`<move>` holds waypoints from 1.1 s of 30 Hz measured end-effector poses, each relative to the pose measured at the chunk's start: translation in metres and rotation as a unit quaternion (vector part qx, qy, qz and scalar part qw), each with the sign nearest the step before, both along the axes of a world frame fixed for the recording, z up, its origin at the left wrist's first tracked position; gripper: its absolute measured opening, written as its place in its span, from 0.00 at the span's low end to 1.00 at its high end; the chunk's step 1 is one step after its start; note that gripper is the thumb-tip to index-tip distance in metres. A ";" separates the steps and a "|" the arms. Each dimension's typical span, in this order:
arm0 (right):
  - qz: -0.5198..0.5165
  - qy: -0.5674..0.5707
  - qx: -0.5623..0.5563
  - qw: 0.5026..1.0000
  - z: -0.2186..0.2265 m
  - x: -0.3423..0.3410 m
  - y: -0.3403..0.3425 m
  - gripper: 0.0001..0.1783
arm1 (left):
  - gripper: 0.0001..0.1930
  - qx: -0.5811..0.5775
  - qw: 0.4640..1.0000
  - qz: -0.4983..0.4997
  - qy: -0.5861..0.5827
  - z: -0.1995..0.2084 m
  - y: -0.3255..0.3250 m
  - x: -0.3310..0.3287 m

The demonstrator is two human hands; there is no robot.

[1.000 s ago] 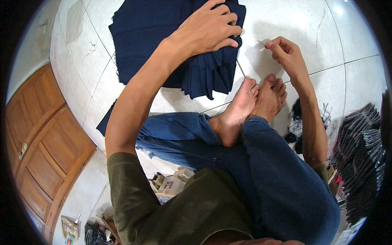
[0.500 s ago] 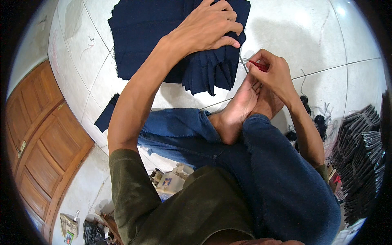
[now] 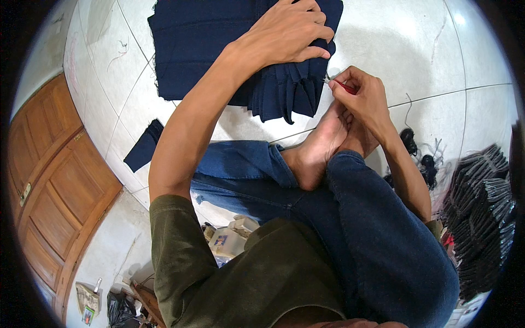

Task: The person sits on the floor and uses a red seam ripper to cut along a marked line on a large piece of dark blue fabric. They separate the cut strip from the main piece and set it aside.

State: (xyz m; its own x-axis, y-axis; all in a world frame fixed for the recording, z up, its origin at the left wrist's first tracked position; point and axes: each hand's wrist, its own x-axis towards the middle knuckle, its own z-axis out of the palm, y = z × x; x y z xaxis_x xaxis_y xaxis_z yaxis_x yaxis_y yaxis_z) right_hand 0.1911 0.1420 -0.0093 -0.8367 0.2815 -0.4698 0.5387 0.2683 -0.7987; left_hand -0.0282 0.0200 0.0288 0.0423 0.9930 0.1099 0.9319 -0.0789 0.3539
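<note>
A thick pile of navy cloth pieces (image 3: 208, 49) lies on the tiled floor, its lower right layers fanned out like pleats. My left hand (image 3: 292, 35) is over the pile's right part, fingers bent onto the cloth and thumb along its edge. What the fingertips pinch is partly hidden. Just right of the pile, my right hand (image 3: 361, 93) is closed around a small red-handled tool (image 3: 345, 87) with a thin metal tip. That tip points at the cloth's right edge; whether it touches cannot be made out.
My bare foot (image 3: 314, 150) is just below my right hand. Dark thread tangles (image 3: 426, 164) and a heap of black strips (image 3: 476, 218) lie to the right. A small navy piece (image 3: 143, 146) sits at left, near a wooden door (image 3: 60, 191). Pale containers (image 3: 227, 240) stand beside my torso.
The metal tip shows shorter and lies nearer the cloth's edge. My left hand and the pile appear slightly farther right and, for the hand, lower, as the whole view has shifted a little.
</note>
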 end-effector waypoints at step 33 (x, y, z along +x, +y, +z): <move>0.091 0.054 -0.008 0.994 0.016 0.012 0.014 0.15 | 0.08 -0.038 0.996 -0.022 -0.080 0.000 -0.057 0.041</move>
